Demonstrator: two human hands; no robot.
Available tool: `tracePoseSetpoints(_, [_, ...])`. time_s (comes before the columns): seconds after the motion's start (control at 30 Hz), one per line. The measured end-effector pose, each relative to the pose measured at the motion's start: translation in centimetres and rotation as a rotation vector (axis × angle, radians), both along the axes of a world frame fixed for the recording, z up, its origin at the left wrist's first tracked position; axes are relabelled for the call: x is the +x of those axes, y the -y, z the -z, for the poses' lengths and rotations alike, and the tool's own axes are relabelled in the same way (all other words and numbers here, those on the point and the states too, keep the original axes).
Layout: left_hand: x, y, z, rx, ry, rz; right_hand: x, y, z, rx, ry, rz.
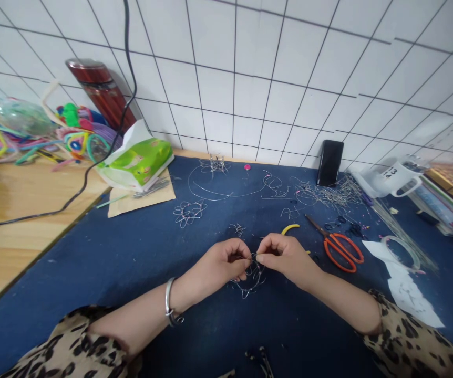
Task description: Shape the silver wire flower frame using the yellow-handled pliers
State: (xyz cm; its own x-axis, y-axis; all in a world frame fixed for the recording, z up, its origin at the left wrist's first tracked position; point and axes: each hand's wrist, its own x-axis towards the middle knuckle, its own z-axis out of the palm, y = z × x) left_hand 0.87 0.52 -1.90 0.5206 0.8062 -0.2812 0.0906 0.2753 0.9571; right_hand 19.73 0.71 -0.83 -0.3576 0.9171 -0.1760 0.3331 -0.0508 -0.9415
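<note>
Both hands meet over the middle of the dark blue mat. Thumb and forefinger of my left hand (230, 262) pinch a looped wire piece (250, 283), which hangs below the fingers in a ring of small silver loops. My right hand (284, 258), also in a pinch, grips the upper part of the same wire piece close to the left fingertips. The exact spot between the fingertips is too small to make out. Just beyond the hands lies a small spiky wire bit (237, 229). Yellow-handled pliers (290, 228) lie partly hidden behind my right hand.
Orange-handled scissors (342, 252) lie right of my hands. Farther back are a flower-shaped wire ring (189, 213), tangled wires (325, 193), and a phone (330, 163) leaning on the wall. A tissue pack (140, 163) and red thermos (102, 92) stand left; a white mug (398, 177) stands right.
</note>
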Motion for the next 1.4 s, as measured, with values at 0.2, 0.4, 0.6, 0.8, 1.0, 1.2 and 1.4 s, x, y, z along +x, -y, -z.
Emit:
tracePoseSetpoints(0.2, [0.0,0.0,0.1,-0.005,0.003,0.021,-0.4,0.2,0.1,0.04,0.029,-0.001])
tracePoseSetpoints(0.4, [-0.1,-0.1,-0.1,0.024,-0.012,0.036,-0.4,0.3,-0.1,0.033,0.022,-0.032])
tracePoseSetpoints(0.6, [-0.1,0.0,-0.2,0.013,0.012,-0.012,0.2,0.2,-0.4,0.044,0.093,-0.095])
tracePoseSetpoints(0.8, [-0.1,-0.1,0.0,0.009,0.031,-0.004,0.4,0.4,0.0,0.132,0.187,-0.103])
tracePoseSetpoints(1.0, [0.0,-0.1,-0.2,0.017,0.002,0.01,0.3,0.6,0.2,0.316,0.24,-0.112])
tracePoseSetpoints(1.2, [0.0,0.0,-0.2,0.037,-0.012,0.015,0.6,0.5,0.4,0.532,0.276,-0.195])
tracePoseSetpoints(1.4, [0.1,0.2,0.1,0.212,-0.075,-0.012,0.6,0.5,0.6,0.531,0.255,-0.218])
